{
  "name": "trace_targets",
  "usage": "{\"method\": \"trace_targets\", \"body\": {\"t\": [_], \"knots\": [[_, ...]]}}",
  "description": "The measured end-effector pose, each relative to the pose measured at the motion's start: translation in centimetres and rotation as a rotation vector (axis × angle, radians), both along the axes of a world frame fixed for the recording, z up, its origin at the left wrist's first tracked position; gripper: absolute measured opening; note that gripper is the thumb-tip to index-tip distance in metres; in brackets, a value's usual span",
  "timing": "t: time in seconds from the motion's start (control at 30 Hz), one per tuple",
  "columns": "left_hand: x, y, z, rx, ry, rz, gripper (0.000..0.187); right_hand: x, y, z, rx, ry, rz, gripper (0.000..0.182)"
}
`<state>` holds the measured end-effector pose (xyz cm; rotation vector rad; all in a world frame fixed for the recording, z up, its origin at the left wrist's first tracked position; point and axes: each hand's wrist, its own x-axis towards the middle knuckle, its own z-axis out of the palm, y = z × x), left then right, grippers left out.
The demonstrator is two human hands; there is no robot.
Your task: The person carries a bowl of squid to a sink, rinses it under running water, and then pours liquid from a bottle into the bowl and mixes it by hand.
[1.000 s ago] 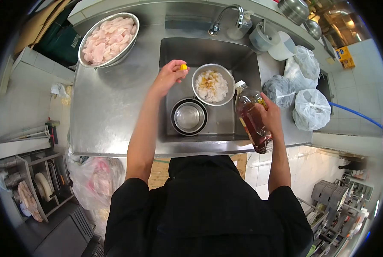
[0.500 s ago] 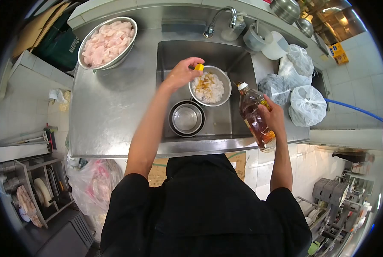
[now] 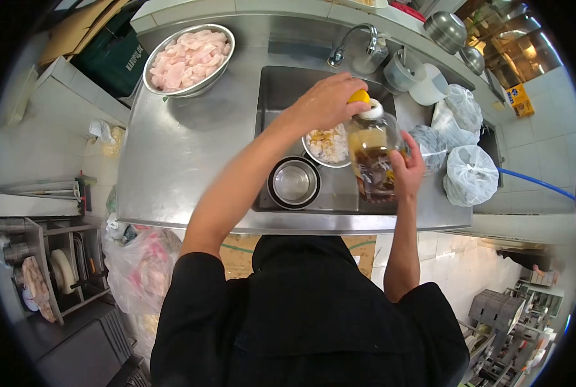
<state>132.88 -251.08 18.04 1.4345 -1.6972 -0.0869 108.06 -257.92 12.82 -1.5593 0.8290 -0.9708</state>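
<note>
My right hand [image 3: 407, 168] is wrapped round a clear plastic bottle [image 3: 373, 164] of dark brown liquid, which stands nearly upright over the sink. Its white neck is uncapped. Pinched in my left hand [image 3: 333, 102] is a yellow bottle cap [image 3: 359, 97], right at the bottle's mouth. Behind the bottle, partly covered by it and my left hand, a metal bowl [image 3: 314, 157] holds pale raw pieces [image 3: 328, 143] with brown liquid on top. Nearer me in the sink [image 3: 339, 197] sit nested round metal pans [image 3: 294, 183].
A large metal bowl [image 3: 227, 63] heaped with raw pale meat [image 3: 188, 58] stands on the steel counter [image 3: 172, 161] at left. A faucet [image 3: 352, 39] arches behind the sink. Plastic containers [image 3: 404, 71] and tied plastic bags [image 3: 470, 175] sit at right.
The bottle has come up and left, from beside the sink's right edge to over the bowl. My left hand has moved up and right with the cap to the bottle's mouth. The view has shifted slightly.
</note>
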Motion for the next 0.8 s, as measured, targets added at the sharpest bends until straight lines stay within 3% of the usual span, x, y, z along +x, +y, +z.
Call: {"method": "trace_targets", "body": {"t": [0.07,0.13,0.2,0.27,0.33,0.43,0.47,0.53,0.6,0.7,0.8], "knots": [[1.4,1.4,0.9,0.024,-0.038,-0.005,0.036,2.9,1.1,0.3,-0.036,-0.066,0.133,0.053],[4.0,3.9,1.9,0.097,-0.167,0.081,0.035,6.2,2.7,1.1,0.030,-0.134,0.227,0.054],[6.2,7.7,2.9,0.144,-0.238,0.229,0.034,9.8,4.1,1.4,-0.086,-0.109,0.335,0.053],[8.0,11.8,5.3,0.384,-0.254,0.346,0.043,13.2,5.6,1.4,-0.031,-0.110,0.460,0.052],[9.0,15.5,7.2,0.539,-0.279,0.437,0.039,17.3,7.6,0.7,-0.006,-0.266,0.606,0.052],[9.4,20.9,7.7,0.556,-0.250,0.677,0.023,22.1,10.5,-0.2,0.036,-0.305,0.786,0.052],[9.4,22.4,7.7,0.568,-0.257,0.710,0.023,23.4,11.4,-0.5,0.159,-0.302,0.855,0.047],[9.6,25.0,6.8,0.210,-0.087,0.584,0.013,26.3,13.2,-1.5,0.281,-0.347,0.905,0.042],[10.8,27.3,5.2,0.373,-0.073,0.510,0.025,29.0,15.1,-3.0,0.421,-0.384,0.908,0.036],[11.0,27.6,3.4,0.270,-0.094,0.449,0.024,32.0,16.9,-4.3,0.560,-0.346,0.888,0.027],[10.4,26.4,0.9,0.050,-0.066,0.647,0.021,33.8,17.8,-6.3,0.553,-0.338,0.855,0.029]]}}
